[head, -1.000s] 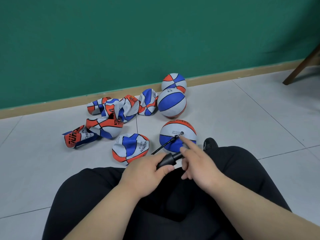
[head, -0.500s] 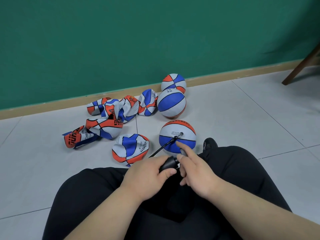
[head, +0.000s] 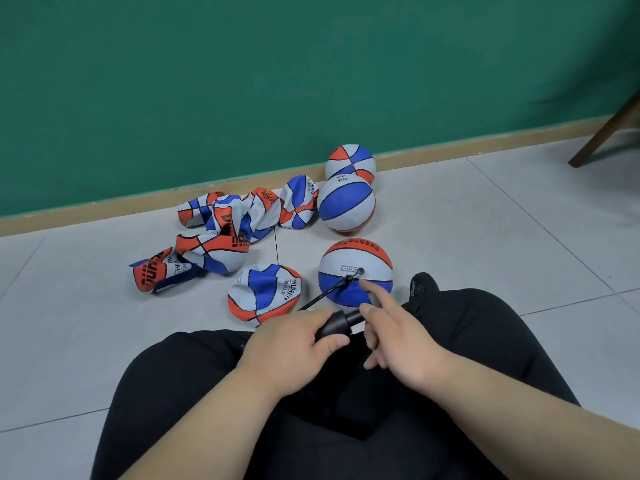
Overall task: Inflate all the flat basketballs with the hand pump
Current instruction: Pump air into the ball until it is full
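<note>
Head view: my left hand (head: 294, 344) grips the black hand pump (head: 337, 323) over my lap. My right hand (head: 401, 341) is loose, its index finger out toward the round basketball (head: 356, 261) on the floor (head: 485, 237) just ahead. The hose (head: 325, 296) ends beside the ball's valve. Flat basketballs (head: 221, 233) lie left of it.

Green wall (head: 242, 81) across the upper frame, tan skirting board (head: 485, 142) beneath, pale grey tiled floor (head: 502, 220), dark wooden furniture leg (head: 606, 133) at right edge

Matt rubber, shiny floor (head: 485, 237)
The pump (head: 337, 323) looked like smooth black plastic; the flat balls (head: 221, 233) left of it were matt and creased, trousers (head: 485, 341) black cloth.
</note>
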